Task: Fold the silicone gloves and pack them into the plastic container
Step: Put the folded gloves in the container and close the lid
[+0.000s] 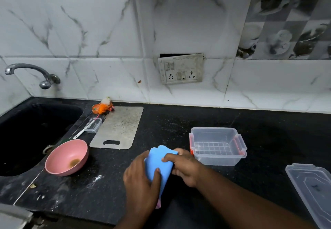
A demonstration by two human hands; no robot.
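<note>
Head view
Gloves: a folded blue silicone bundle (158,164), lower centre of the frame, held just above the black bench (268,139); a pink edge shows at its bottom end.
Left hand (141,184): grip closed on the gloves from the left, thumb pressed across the blue surface, fingers wrapped behind.
Right hand (184,168): grip closed on the gloves from the right, fingertips pinching the upper right edge.
Plastic container (217,146): clear, open, with red side latches, right of centre, just beside the right hand; only a gridded insert lies on its floor.
Lid (311,191): clear, flat on the bench at the lower right edge, well apart from the container.
Pink bowl (67,157): lower left, at the edge of the sink, with a brown stain inside.
Cutting board (118,127): grey, centre left, handle slot toward the camera.
Small clear box (93,125): touching the board's left edge.
Sink (26,135): black, far left, with a metal tap (32,74) on the wall above it.
Socket panel (180,68): on the tiled wall, upper centre.
</note>
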